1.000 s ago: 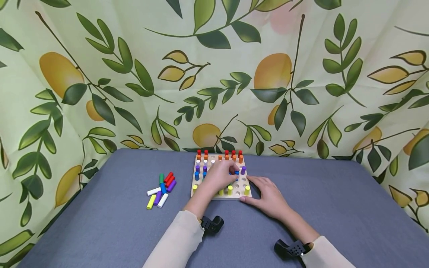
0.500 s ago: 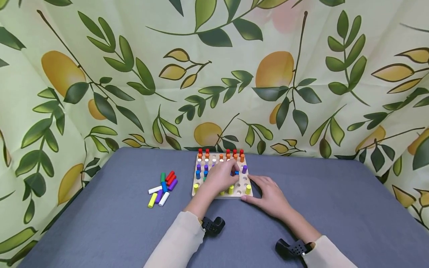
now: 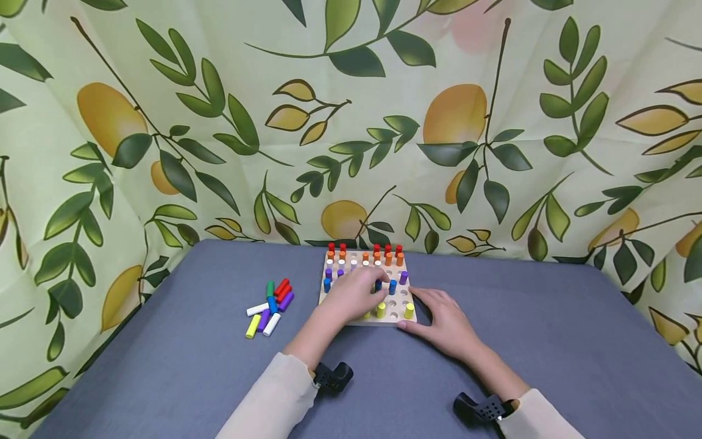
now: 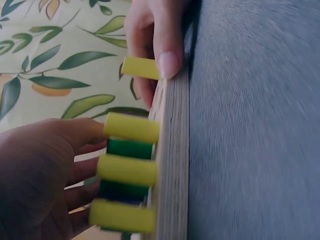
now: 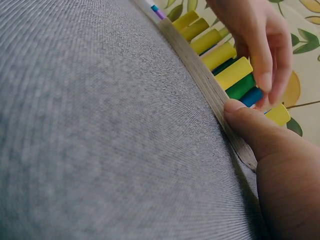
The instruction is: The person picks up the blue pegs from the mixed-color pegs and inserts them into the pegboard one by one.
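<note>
A wooden pegboard (image 3: 378,323) stands on the table with rows of red, orange, white, purple, blue and yellow pegs upright in it; green pegs show in the wrist views. My left hand (image 3: 353,294) hovers over its middle, hiding part of the rows. Thumb and fingers are apart, just left of a standing blue peg (image 3: 392,286); another blue peg (image 3: 378,285) shows in the gap between them. My right hand (image 3: 445,324) holds the board's near right corner, thumb (image 5: 242,117) on the front edge beside a yellow peg (image 5: 278,115), fingers along the right side.
Left of the board lies a loose pile of pegs: a green peg (image 3: 270,288), red pegs (image 3: 283,286), a blue one, purple ones, white pegs (image 3: 271,324) and a yellow peg (image 3: 253,327). A leaf-patterned curtain (image 3: 351,152) hangs behind the grey table (image 3: 164,366).
My left hand has drawn back leftward from the right-hand blue peg, which now stands in full view in its hole. My right hand has stayed at the board's corner. The view has shifted slightly.
</note>
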Demonstrator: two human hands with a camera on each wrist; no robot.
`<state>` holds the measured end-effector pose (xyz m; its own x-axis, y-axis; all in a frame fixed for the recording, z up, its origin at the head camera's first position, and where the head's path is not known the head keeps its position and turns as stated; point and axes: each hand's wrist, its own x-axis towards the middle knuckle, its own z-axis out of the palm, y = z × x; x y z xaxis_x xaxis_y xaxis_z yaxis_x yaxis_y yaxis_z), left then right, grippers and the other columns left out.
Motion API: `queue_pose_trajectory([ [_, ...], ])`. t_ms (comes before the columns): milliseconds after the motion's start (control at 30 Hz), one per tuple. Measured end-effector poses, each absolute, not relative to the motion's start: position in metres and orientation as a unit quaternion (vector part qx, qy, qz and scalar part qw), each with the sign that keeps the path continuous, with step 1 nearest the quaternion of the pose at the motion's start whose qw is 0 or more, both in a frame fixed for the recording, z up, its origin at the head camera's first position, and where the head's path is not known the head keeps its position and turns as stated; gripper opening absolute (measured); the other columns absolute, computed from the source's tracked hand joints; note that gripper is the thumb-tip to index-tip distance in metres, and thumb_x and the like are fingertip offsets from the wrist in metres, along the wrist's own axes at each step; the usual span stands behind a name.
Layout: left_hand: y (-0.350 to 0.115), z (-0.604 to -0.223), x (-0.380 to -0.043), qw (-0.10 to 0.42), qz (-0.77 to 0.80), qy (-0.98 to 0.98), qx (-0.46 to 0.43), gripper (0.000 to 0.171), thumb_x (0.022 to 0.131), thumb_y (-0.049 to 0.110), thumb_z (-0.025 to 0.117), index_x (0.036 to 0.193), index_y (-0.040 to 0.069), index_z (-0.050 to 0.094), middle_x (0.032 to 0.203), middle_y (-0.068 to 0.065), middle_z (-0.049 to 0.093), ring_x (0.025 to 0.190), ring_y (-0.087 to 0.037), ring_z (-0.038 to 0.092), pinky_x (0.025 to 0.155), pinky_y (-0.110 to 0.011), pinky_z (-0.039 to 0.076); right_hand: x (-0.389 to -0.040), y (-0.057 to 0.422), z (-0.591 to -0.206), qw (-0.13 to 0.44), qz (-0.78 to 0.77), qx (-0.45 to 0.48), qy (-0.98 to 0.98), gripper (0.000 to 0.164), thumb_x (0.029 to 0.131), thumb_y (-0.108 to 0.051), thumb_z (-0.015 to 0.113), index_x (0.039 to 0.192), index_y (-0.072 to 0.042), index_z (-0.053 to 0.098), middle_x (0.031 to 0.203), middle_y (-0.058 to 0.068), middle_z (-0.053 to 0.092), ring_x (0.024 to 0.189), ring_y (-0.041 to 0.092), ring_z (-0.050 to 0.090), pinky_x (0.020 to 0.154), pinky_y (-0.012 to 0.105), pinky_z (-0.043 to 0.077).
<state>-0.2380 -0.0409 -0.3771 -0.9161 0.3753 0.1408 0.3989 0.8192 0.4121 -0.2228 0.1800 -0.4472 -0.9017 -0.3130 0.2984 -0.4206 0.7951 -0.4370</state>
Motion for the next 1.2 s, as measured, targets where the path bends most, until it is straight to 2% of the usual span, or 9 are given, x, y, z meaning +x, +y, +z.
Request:
queue_pose_trajectory([
  [233, -0.068, -0.365, -0.225, 0.039, -0.189, -0.957, -0.215, 0.023, 0.097, 0.027, 0.067, 0.117, 0.018, 0.073, 0.123, 0.001, 0.072, 0.099, -0.016, 0.063, 0.082, -0.035, 0.054, -0.224, 0.179, -0.447, 0.098, 0.253, 0.193, -0.943, 0.083, 0.083, -0.064, 0.072, 0.145, -0.013, 0.055, 0.141, 0.012, 0.062, 0.132, 0.033, 0.053, 0.109, 0.061, 0.040],
  [300, -0.076, -0.362, -0.222, 0.042, -0.187, -0.958, -0.212, 0.022, 0.097, 0.027, 0.068, 0.116, 0.018, 0.073, 0.120, 0.000, 0.073, 0.096, -0.016, 0.063, 0.079, -0.035, 0.054, -0.224, 0.179, -0.447, 0.095, 0.251, 0.191, -0.944, 0.084, 0.083, -0.064, 0.072, 0.146, -0.012, 0.054, 0.142, 0.012, 0.061, 0.133, 0.033, 0.052, 0.110, 0.061, 0.039],
  [500, -0.102, -0.355, -0.211, 0.045, -0.216, -0.954, -0.203, 0.020, 0.096, 0.024, 0.068, 0.113, 0.016, 0.075, 0.118, -0.001, 0.073, 0.104, -0.021, 0.068, 0.084, -0.040, 0.056, -0.223, 0.181, -0.445, 0.096, 0.246, 0.188, -0.946, 0.084, 0.083, -0.064, 0.072, 0.146, -0.011, 0.054, 0.142, 0.014, 0.061, 0.133, 0.035, 0.052, 0.109, 0.062, 0.039],
  [733, -0.140, -0.352, -0.202, 0.058, -0.203, -0.963, -0.167, 0.018, 0.095, 0.021, 0.069, 0.111, 0.015, 0.075, 0.110, -0.001, 0.074, 0.104, -0.021, 0.069, 0.088, -0.043, 0.057, -0.224, 0.183, -0.444, 0.099, 0.247, 0.190, -0.945, 0.084, 0.083, -0.063, 0.072, 0.146, -0.010, 0.054, 0.142, 0.015, 0.061, 0.133, 0.036, 0.051, 0.110, 0.062, 0.037],
  [967, -0.186, -0.356, -0.198, 0.083, -0.189, -0.965, -0.163, 0.015, 0.093, 0.017, 0.070, 0.107, 0.014, 0.076, 0.105, -0.003, 0.075, 0.092, -0.021, 0.068, 0.078, -0.042, 0.056, -0.225, 0.182, -0.447, 0.096, 0.246, 0.192, -0.945, 0.084, 0.083, -0.063, 0.073, 0.146, -0.011, 0.053, 0.142, 0.014, 0.061, 0.133, 0.035, 0.051, 0.111, 0.062, 0.037],
  [1200, -0.224, -0.366, -0.196, 0.080, -0.179, -0.968, -0.156, 0.013, 0.091, 0.014, 0.072, 0.104, 0.014, 0.076, 0.108, -0.002, 0.075, 0.103, -0.024, 0.070, 0.084, -0.048, 0.057, -0.225, 0.179, -0.447, 0.091, 0.247, 0.194, -0.945, 0.085, 0.083, -0.064, 0.072, 0.147, -0.012, 0.053, 0.142, 0.014, 0.061, 0.133, 0.035, 0.051, 0.110, 0.062, 0.038],
])
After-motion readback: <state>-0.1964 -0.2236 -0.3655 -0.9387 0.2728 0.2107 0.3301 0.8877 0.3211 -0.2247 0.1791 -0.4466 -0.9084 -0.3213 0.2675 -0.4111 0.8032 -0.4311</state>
